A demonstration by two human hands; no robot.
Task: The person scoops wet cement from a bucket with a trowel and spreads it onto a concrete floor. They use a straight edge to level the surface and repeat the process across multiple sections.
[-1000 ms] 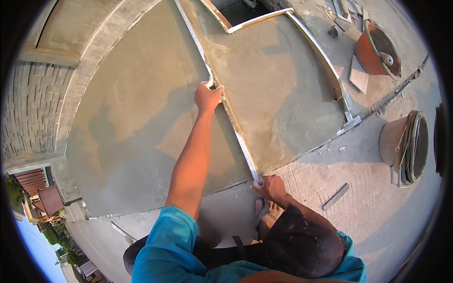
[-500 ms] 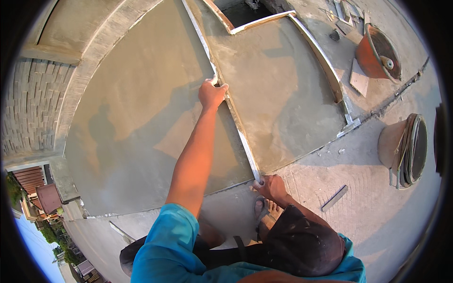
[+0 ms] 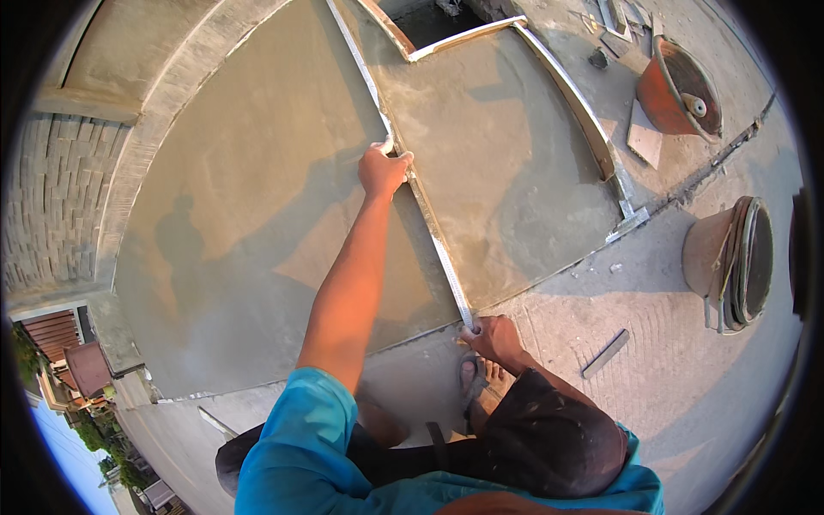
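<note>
A long, narrow white strip with a brown edge [image 3: 450,275] runs from the far side of a smooth, wet-looking grey concrete surface [image 3: 232,283] to its near edge, dividing it in two. About midway along it, my left hand [image 3: 384,170] is closed over the strip, thumb and fingers on either side. My right hand [image 3: 498,340] pinches the strip's near end, just beyond the concrete's front edge. Beneath my palms the grip is partly hidden. My left arm's shadow falls across the concrete.
At the far middle is a square pit [image 3: 433,21] edged with boards. A curved edging board [image 3: 571,99] bounds the right side. An orange bucket [image 3: 665,99] holding a roller-like piece, stacked grey buckets [image 3: 717,262] and a short flat bar [image 3: 606,353] lie rightward. My sandaled foot [image 3: 491,382] is close by.
The view has shifted slightly, so the buckets and pit appear a little further left and higher. Both hands stay on the strip in the same places.
</note>
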